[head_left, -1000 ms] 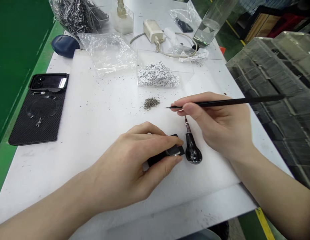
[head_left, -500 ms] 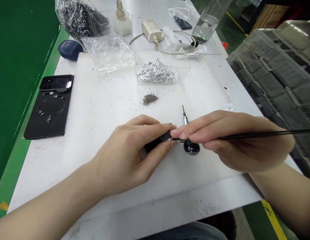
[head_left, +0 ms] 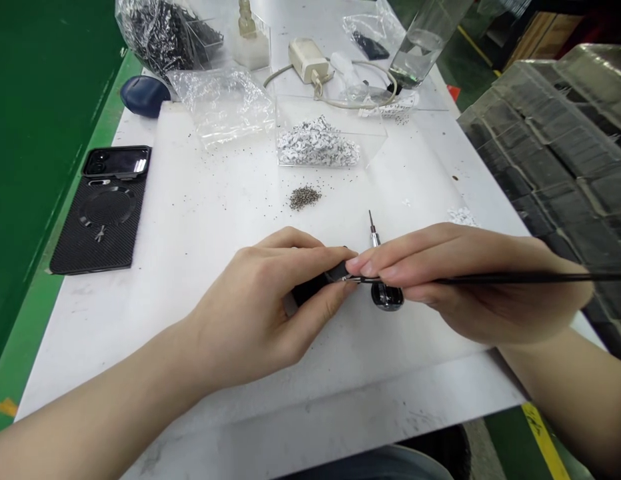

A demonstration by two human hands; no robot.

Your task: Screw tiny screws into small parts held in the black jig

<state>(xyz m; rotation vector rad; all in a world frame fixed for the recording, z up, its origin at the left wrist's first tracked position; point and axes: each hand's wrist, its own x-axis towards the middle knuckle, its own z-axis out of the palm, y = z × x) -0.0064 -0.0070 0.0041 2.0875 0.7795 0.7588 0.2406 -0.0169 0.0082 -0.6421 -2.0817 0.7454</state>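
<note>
My left hand is closed around a small black part, mostly covered by the fingers, so its exact kind is unclear. Thin black tweezers run through my right hand, pinched between thumb and fingers. Their pale tips meet the end of the black part beside my left thumb. My right fingertips also touch that end. Between the hands and the mat lies a small screwdriver, its bit pointing away from me and its shaft partly hidden by my right fingers.
Beyond my hands are a pile of tiny screws and a clear tray of small white pieces. A black phone case lies left. Farther back are a plastic bag, a charger and a bottle. Clear drawers stand right.
Both hands keep nearly the same pose and grip. The rear end of the tweezers has dipped slightly. The whole view has shifted a little.
</note>
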